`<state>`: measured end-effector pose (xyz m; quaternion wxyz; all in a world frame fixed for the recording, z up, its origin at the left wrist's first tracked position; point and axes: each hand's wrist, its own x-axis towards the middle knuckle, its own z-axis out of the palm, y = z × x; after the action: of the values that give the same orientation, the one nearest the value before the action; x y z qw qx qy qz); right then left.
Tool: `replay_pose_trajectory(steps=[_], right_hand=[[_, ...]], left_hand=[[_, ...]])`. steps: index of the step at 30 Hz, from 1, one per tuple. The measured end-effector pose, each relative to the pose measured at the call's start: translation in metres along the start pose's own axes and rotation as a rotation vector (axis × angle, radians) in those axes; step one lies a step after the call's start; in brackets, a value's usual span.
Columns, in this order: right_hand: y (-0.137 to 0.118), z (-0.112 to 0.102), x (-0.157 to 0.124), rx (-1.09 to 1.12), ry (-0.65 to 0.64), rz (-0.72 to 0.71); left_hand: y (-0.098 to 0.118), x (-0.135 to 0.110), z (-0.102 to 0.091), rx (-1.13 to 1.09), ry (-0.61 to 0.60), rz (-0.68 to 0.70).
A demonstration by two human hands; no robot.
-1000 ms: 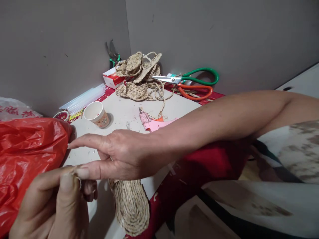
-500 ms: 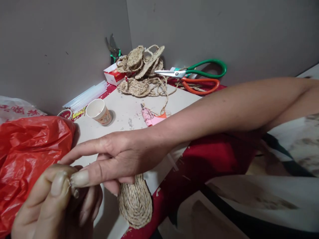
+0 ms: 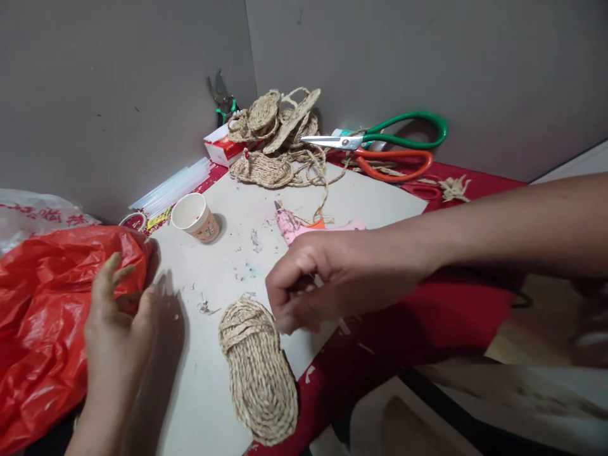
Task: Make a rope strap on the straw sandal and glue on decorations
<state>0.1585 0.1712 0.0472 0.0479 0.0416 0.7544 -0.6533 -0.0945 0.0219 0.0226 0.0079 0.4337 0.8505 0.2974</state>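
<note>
My left hand [image 3: 118, 316] is open, fingers spread, its fingertips resting on the crumpled edge of the red plastic bag [image 3: 42, 316] that fills the left side of the table. My right hand [image 3: 323, 288] reaches in from the right with the fingers curled in towards the thumb. I cannot tell whether anything is pinched between them. It hovers just beside the toe end of the woven straw sandal [image 3: 259, 373], close to it but apart.

The sandal lies flat on the white board [image 3: 228, 253], between my two hands, with a braided band across its toe end and its heel end at the board's near edge. Small straw crumbs are scattered on the board around it.

Just behind my right hand lies the pink glue gun [image 3: 292, 225]. Further left a paper cup [image 3: 194, 217] stands upright, and beyond it a bundle of clear glue sticks [image 3: 173, 183] lies by the wall.

In the far corner sits a pile of woven straw pieces [image 3: 275, 136] with loose cord, next to a red and white box [image 3: 221, 145], and pruning shears [image 3: 221, 98] lean on the wall. To the right lie green-handled scissors [image 3: 380, 135] and orange-handled scissors [image 3: 394, 168], on the red cloth [image 3: 427, 316].
</note>
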Motion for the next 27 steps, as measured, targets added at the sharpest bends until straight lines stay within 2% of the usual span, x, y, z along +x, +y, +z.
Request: replay_pose_trajectory(steps=[4, 8, 10, 14, 17, 21, 27], right_hand=[[0.005, 0.001, -0.002, -0.088, 0.06, -0.08], [0.007, 0.001, -0.002, -0.121, 0.03, -0.086], [0.007, 0.0, -0.002, -0.124, 0.021, -0.099], [0.007, -0.003, -0.005, -0.092, 0.067, -0.133], [0.007, -0.005, -0.006, -0.135, 0.099, -0.143], [0.012, -0.009, -0.006, -0.396, 0.139, -0.138], [0.028, -0.025, -0.03, -0.956, 0.371, 0.011]], left_hand=[[0.003, 0.002, 0.001, 0.086, -0.04, -0.067], [-0.002, 0.004, -0.009, 0.085, -0.101, -0.118], [-0.005, 0.007, -0.014, 0.044, -0.212, -0.116], [-0.012, 0.013, -0.015, -0.022, -0.525, -0.095], [-0.02, 0.013, -0.011, 0.02, -0.636, -0.054], [-0.026, 0.012, -0.006, 0.101, -0.682, 0.004], [-0.018, 0.012, -0.005, 0.128, -0.627, 0.006]])
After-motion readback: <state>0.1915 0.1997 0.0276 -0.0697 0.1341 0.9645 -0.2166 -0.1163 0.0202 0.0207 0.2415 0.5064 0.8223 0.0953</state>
